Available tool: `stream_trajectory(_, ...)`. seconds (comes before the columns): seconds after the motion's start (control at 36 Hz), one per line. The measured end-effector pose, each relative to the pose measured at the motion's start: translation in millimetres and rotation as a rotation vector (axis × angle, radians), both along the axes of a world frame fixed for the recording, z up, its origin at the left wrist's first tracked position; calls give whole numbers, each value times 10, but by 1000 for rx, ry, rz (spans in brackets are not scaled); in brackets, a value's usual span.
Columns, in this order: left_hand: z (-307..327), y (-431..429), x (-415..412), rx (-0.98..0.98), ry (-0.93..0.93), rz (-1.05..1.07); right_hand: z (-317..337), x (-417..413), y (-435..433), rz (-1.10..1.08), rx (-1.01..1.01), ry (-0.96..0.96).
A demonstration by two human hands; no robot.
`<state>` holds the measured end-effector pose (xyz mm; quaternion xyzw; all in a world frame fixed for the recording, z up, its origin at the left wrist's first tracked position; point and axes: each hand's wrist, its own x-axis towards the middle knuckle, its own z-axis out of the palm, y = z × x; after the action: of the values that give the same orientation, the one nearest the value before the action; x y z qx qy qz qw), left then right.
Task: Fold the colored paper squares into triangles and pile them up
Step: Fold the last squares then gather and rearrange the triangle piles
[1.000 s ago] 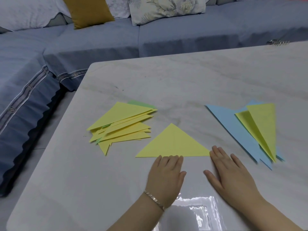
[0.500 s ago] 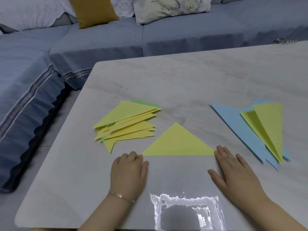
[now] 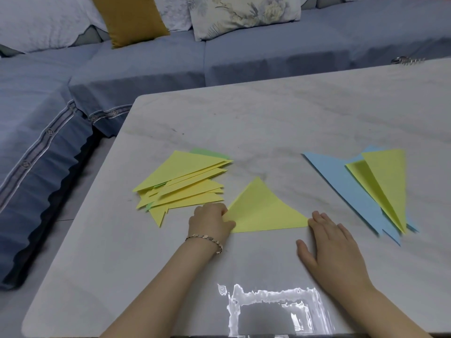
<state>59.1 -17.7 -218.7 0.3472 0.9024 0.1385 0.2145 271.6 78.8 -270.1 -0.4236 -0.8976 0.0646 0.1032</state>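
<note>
A folded yellow triangle (image 3: 262, 211) lies on the marble table (image 3: 268, 118) near its front. My left hand (image 3: 210, 222) pinches the triangle's left corner, which is lifted a little off the table. My right hand (image 3: 329, 242) lies flat with straight fingers, its fingertips touching the triangle's right corner. A pile of folded yellow and green triangles (image 3: 183, 182) sits just left of my left hand. At the right lie blue paper sheets (image 3: 349, 189) with yellow paper (image 3: 385, 181) on top.
A blue-grey sofa (image 3: 146, 69) with a mustard cushion (image 3: 129, 18) and a floral pillow (image 3: 244, 13) wraps round the table's far and left sides. A small metal object (image 3: 406, 60) rests at the table's far right edge. Glare marks the table's front edge.
My left hand slid from the middle of the triangle's near edge to its left corner and took hold of it, tilting the triangle. My right hand stayed at the right corner.
</note>
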Motion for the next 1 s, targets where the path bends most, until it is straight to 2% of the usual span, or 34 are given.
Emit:
stream_trajectory(0.17, 81, -112, 55, 343, 11, -25, 23, 7, 6, -8, -37, 12)
stream_trajectory(0.33, 278, -140, -147, 500, 75, -22, 46, -11, -25, -28, -28, 19)
stream_trajectory(0.44, 425, -122, -486, 610, 114, 93, 59, -32, -31, -33, -24, 7)
stream_trajectory(0.61, 389, -140, -1133, 462, 107, 189, 92, -40, -36, -22, 4, -40)
stream_trajectory(0.67, 285, -172, -1256, 339, 125, 232, 106, -44, -36, -18, 7, -48)
stream_trajectory(0.72, 176, -203, -1310, 156, 234, 245, 117, -48, -38, -12, 8, -59)
stream_trajectory(0.78, 76, -199, -1287, 86, 326, 175, 127, -53, -42, -11, 7, -73)
stream_trajectory(0.86, -33, -153, -1108, 147, 371, -50, 161, -60, -39, -11, -19, -84)
stream_trajectory(0.94, -118, -89, -872, 187, 392, -269, 200, -35, -3, -5, -60, -15)
stream_trajectory(1.0, -158, -52, -747, 62, 391, -322, 242, -5, 59, -23, -59, 64)
